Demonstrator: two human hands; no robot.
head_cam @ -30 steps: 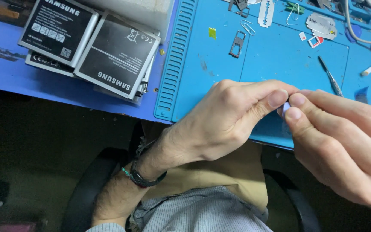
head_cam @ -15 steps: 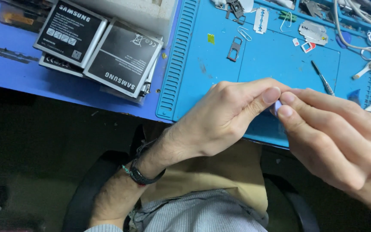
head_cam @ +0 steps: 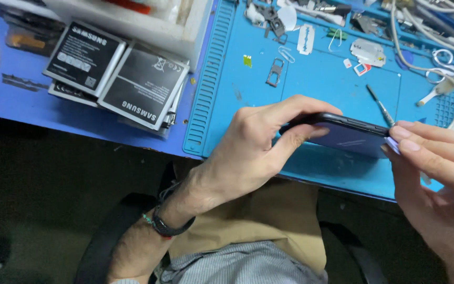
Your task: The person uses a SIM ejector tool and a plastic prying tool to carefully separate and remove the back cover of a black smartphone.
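Together, both hands' grips hold a dark phone above the blue mat, batteries aside.

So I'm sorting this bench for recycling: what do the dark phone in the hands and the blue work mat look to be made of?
The dark slim phone looks like glossy glass or plastic, since its face shows streaky reflections; which one is unclear. The blue ribbed work mat appears to be matte silicone or rubber, judging by its moulded grooves and dull surface.

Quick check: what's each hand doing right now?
Left hand: closed around one end of the dark phone, held on edge above the blue mat.
Right hand: fingers pinched at the phone's other end.
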